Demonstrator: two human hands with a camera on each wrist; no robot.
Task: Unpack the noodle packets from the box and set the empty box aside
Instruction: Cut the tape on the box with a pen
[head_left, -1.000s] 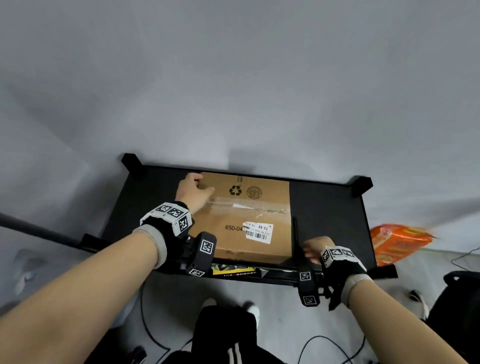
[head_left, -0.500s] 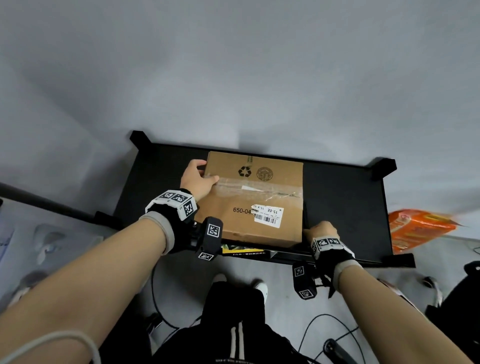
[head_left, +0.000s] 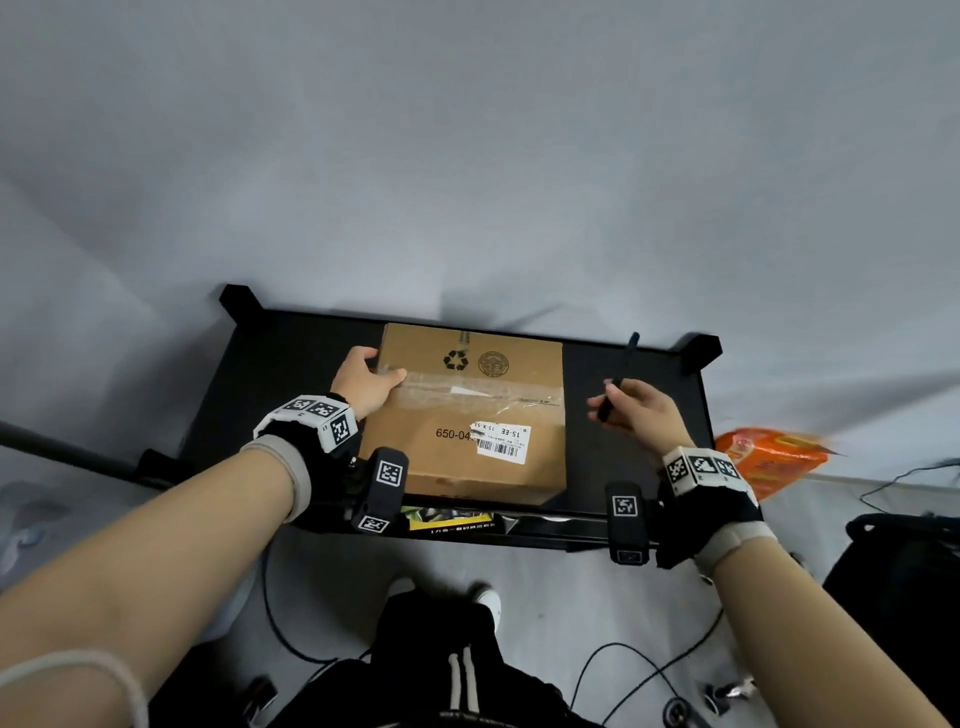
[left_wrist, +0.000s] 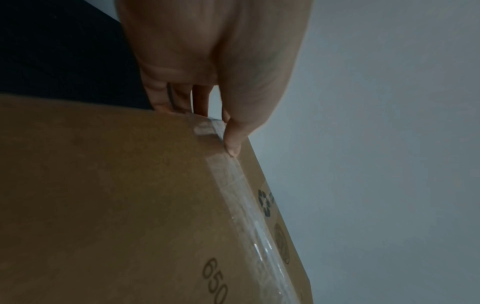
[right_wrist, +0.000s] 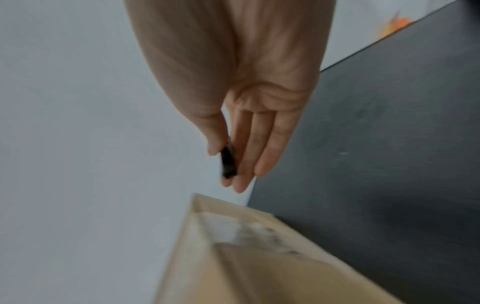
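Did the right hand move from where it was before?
Yes. The right hand, holding a thin black tool, went from the table's near edge up and toward the far edge, beside the box.

We stand in what looks like a plain room set up for recording rather than a lived-in home: bare grey walls (head_left: 467, 156), a small black surface (head_left: 634, 467) pushed against them, loose cables (head_left: 623, 670) trailing over the grey floor (head_left: 545, 582), and an orange packet (head_left: 769, 460) lying there.
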